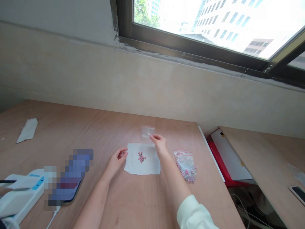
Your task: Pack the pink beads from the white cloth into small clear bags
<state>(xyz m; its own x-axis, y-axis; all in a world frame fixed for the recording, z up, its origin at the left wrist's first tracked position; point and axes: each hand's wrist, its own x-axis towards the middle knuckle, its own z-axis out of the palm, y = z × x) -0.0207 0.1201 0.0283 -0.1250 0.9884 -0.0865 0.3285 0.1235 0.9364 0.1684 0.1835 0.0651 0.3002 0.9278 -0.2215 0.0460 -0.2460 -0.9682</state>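
A torn piece of white paper (150, 165) lies flat on the wooden table, with a small cluster of pink beads (141, 157) in its middle. My left hand (116, 162) is closed at the paper's left edge, its curled fingertips touching that edge. Beyond the paper sits a small clear zip bag (147, 131), which looks empty. My right hand (160, 145) reaches over the paper's upper right corner and hides it, thumb and finger pinched at the bag's lower right corner. Right of my forearm rests a larger clear zip bag (186, 163) with several pink beads inside.
A phone (71, 181), partly blurred out, leans at the left beside a white power strip (26, 194) with cables. Another paper scrap (27, 130) lies far left. Past the table's right edge are a gap, a red folder (218, 162) and a second wooden surface (269, 159).
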